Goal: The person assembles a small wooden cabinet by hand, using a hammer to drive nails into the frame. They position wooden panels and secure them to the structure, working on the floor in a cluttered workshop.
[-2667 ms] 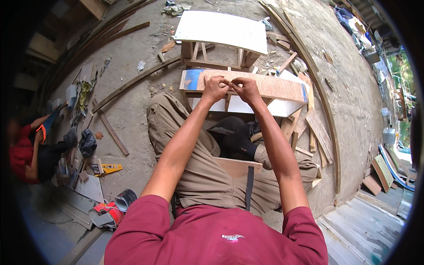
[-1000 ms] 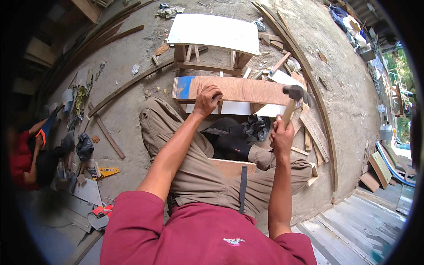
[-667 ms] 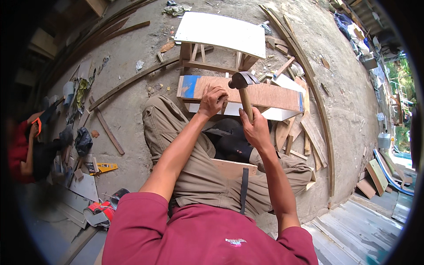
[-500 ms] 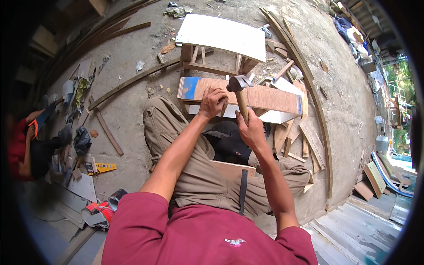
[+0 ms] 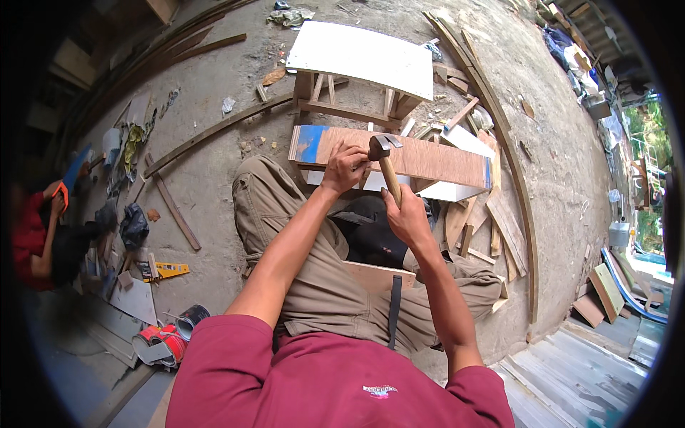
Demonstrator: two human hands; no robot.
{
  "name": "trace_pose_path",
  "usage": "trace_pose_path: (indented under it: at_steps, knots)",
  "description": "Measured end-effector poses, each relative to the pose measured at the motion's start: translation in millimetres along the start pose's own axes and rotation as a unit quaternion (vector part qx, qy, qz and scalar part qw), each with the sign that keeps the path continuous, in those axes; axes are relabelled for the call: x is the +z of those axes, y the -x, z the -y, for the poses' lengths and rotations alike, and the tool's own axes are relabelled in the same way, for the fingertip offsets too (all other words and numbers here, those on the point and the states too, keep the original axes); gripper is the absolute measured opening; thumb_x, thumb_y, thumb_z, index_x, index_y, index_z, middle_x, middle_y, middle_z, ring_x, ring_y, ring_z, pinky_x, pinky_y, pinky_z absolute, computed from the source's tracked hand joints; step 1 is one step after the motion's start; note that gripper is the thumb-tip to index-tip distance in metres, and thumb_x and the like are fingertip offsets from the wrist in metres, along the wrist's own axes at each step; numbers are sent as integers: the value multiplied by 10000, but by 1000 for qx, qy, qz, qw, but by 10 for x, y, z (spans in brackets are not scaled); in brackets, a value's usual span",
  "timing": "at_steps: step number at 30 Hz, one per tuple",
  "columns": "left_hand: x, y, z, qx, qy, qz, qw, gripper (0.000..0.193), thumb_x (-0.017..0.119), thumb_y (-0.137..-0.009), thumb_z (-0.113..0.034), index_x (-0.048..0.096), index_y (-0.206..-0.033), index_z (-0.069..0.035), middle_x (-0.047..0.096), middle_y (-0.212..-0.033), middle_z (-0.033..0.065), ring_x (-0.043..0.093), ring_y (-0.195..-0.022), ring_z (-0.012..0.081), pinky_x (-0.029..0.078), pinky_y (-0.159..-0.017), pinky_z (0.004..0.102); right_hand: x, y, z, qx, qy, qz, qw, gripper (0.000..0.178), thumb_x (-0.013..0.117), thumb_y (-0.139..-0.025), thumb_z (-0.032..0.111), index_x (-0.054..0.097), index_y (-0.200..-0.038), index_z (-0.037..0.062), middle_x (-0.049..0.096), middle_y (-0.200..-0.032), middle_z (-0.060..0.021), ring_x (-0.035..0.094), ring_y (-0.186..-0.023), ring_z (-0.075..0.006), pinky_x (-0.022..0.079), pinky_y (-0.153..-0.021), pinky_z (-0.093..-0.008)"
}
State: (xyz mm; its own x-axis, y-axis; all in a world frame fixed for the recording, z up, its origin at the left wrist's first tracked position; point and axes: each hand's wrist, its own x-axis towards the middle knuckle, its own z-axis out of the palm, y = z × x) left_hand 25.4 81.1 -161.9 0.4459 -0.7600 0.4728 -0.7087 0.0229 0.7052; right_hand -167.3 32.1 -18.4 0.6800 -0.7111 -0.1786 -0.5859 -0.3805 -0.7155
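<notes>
In my right hand [image 5: 407, 214] I grip a claw hammer [image 5: 389, 175] by its wooden handle. Its dark metal head is just right of my left fingertips, over the plywood face. My left hand [image 5: 345, 168] rests at the near edge of the plywood piece [image 5: 421, 155], thumb and fingers pinched together. Whatever they pinch is too small or hidden to make out. Blue paint marks both ends of this long piece, and a white panel [image 5: 449, 190] shows beneath it. The assembly lies across in front of my bent legs.
A white-topped wooden frame [image 5: 364, 57] stands just beyond. Scrap boards [image 5: 506, 221] lie to the right beside a long timber strip [image 5: 524, 214]. At left are paint cans [image 5: 191, 321], a yellow-handled tool [image 5: 171, 270] and another person [image 5: 43, 242] holding an orange-handled saw [image 5: 73, 171].
The hammer head has dropped slightly and turned, close to my left fingers. My left hand stays at the plywood edge. At the left, the other person's saw has shifted up.
</notes>
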Motion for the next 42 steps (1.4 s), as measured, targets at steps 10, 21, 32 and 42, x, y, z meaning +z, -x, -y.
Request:
trace_pose_path:
  at_steps: [10, 21, 32, 42]
  knots:
    - [-135, 114, -67, 27, 6, 50, 998, 194, 801, -777, -179, 731, -948, -121, 700, -1091, 15, 638, -1118, 228, 313, -1161, 564, -17, 125, 112, 3, -65, 1, 998, 290, 591, -984, 209, 558, -1020, -77, 640, -766, -336, 660, -799, -516, 496, -665, -519]
    - [-148, 142, -105, 25, -2, 36, 999, 188, 798, -778, -129, 738, -954, -97, 714, -1089, 43, 666, -1087, 243, 395, -1130, 499, 76, 260, 133, -28, -70, -43, 996, 280, 609, -996, 236, 576, -1058, -35, 620, -704, -264, 649, -638, -413, 479, -583, -446]
    - [-122, 14, -59, 41, -20, 53, 998, 266, 766, -776, -95, 696, -1032, -90, 687, -1089, 52, 648, -1055, 289, 398, -1121, 492, 455, 671, -62, 73, -125, -99, 985, 333, 617, -993, 280, 581, -1072, -41, 649, -742, -259, 674, -694, -402, 505, -620, -443]
    - [-48, -92, -109, 48, -134, 76, 987, 609, 784, -772, -174, 563, -1323, -37, 551, -1394, 150, 516, -1289, 332, 399, -1118, 440, 497, 960, -119, 105, -109, -136, 979, 374, 602, -987, 335, 606, -1016, -38, 660, -770, -279, 670, -785, -474, 505, -671, -490]
